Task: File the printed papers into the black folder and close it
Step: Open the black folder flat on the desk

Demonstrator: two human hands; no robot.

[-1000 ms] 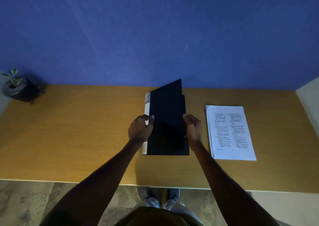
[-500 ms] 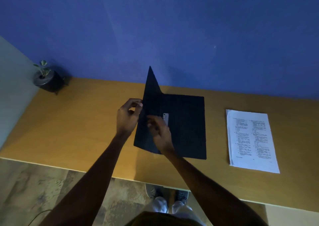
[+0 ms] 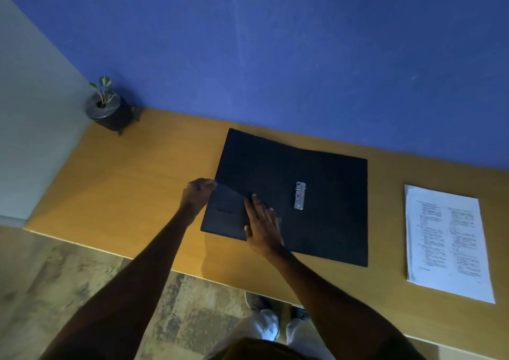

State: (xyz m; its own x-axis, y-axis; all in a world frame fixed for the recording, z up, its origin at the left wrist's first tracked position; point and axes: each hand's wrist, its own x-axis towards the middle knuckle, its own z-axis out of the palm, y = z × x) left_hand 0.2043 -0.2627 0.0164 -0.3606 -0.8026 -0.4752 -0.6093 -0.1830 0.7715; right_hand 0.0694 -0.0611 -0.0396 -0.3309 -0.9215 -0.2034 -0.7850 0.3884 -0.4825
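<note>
The black folder (image 3: 325,222) lies spread open on the wooden desk (image 3: 132,183), inner side up. A small metal clip (image 3: 299,195) sits near its middle fold. My left hand (image 3: 197,194) grips the outer edge of the left cover. My right hand (image 3: 263,223) rests flat, fingers apart, on the left cover beside a triangular inner pocket. The printed papers (image 3: 447,242) lie in a white stack on the desk, to the right of the folder and apart from it.
A small plant in a dark pot (image 3: 106,109) stands at the desk's far left corner against the blue wall. The desk's front edge runs just below the folder, with the floor and my shoes beyond it.
The folder went from shut and held upright to lying open flat. My left hand swung the cover down to the left, and my right hand moved onto the left cover.
</note>
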